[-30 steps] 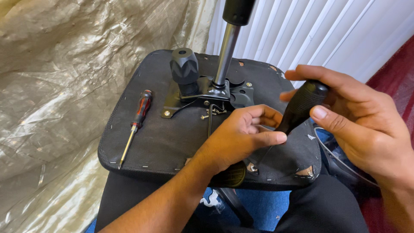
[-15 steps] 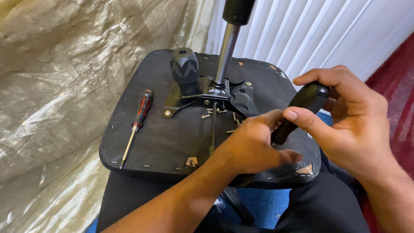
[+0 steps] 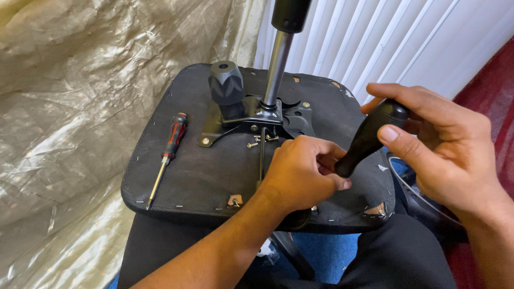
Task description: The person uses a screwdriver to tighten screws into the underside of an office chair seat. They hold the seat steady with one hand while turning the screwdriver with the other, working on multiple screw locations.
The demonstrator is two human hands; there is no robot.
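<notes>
Both hands are busy with one tool. The right hand (image 3: 447, 142) wraps its fingers and thumb tight around the fat black plastic handle of a screwdriver (image 3: 370, 135), which tilts down to the left. The left hand (image 3: 301, 174) is curled shut around the low end of that tool, pinching it close to the seat

Under the hands lies an upside-down black chair seat with a rough fabric bottom (image 3: 198, 176). It rests on the person's lap, on dark trousers (image 3: 396, 262). A black metal plate (image 3: 251, 120) sits in the middle of the seat, and a shiny grey metal pole (image 3: 277, 67) stands up from it. A chunky black plastic knob (image 3: 226, 85) sticks up just beside the pole. A few small loose screws (image 3: 262, 140) lie near the plate. A thin screwdriver with a red and black handle (image 3: 167, 155) lies on the left part of the seat, well apart from the hands

Crinkly clear plastic sheeting (image 3: 69, 107) covers the left side of the room. White window blinds (image 3: 385, 43) hang behind the seat. A dark red cloth (image 3: 498, 80) shows at the right edge

The tip of the held tool is hidden by the left hand, so I cannot tell what it touches. The top of the pole is cut off
</notes>
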